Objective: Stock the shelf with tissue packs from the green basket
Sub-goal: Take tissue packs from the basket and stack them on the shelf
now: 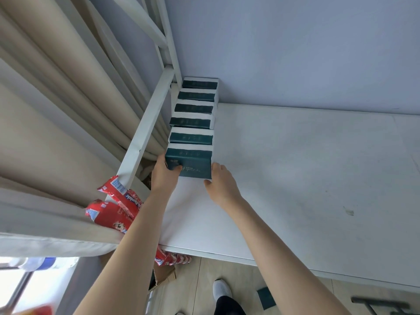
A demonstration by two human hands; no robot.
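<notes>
Dark green tissue pack (193,165) at the left edge of a white shelf (318,178), gold script on its face too small to read, left hand (163,176) gripping its left side, right hand (221,185) gripping its right corner, row of five matching packs (195,110) directly behind it, bare shelf open to its right, red snack packets (113,208) with a barcode to its lower left.

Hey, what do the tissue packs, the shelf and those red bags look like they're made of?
Tissue packs: probably soft plastic film, dark green and white, faint sheen. Shelf: looks like white painted or laminated board, matte, scuffed. Red bags: glossy crinkled plastic, likely.
</notes>
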